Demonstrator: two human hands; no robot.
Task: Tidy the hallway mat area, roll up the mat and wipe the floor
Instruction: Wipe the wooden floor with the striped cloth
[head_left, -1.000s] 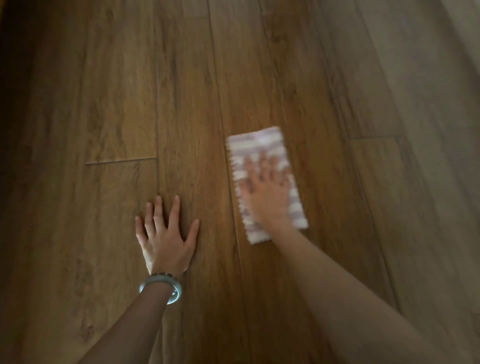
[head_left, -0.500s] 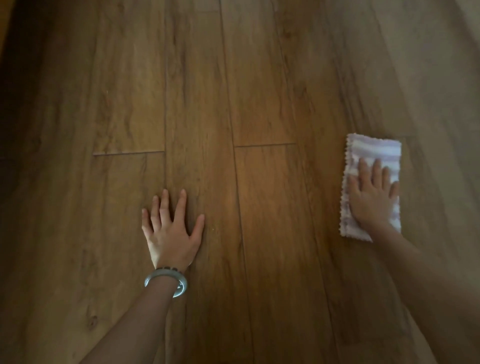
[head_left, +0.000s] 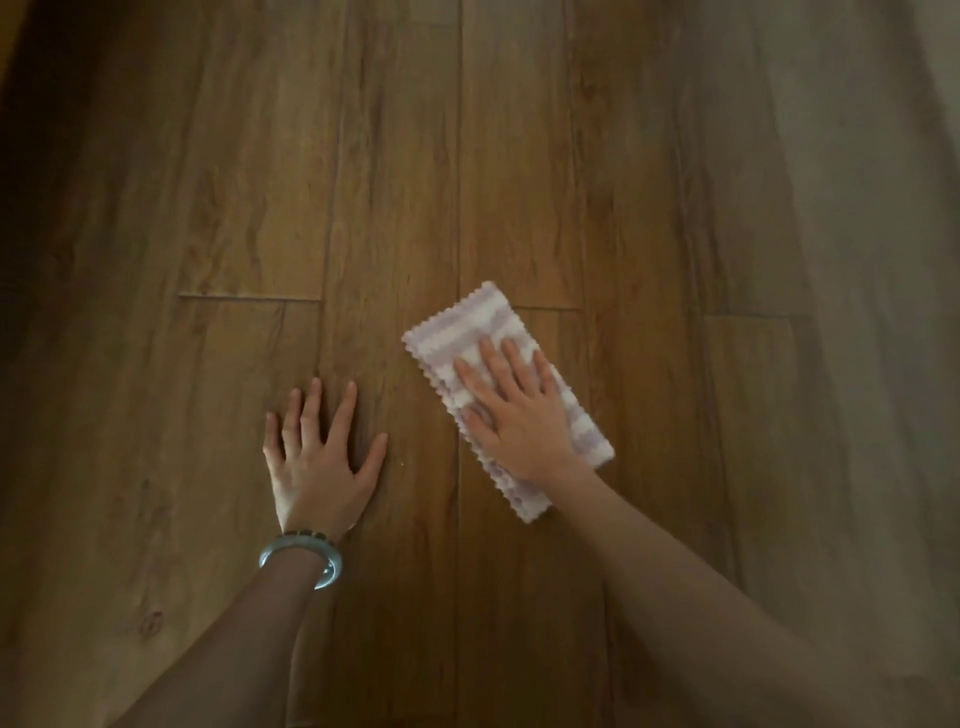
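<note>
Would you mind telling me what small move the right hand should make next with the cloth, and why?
Probably slide the striped cloth sideways across the wooden floor, pressing flat. The right hand lies on it with straight fingers, so it is set for a wiping stroke, and the left hand is planted flat on the boards beside it as a brace.
</note>
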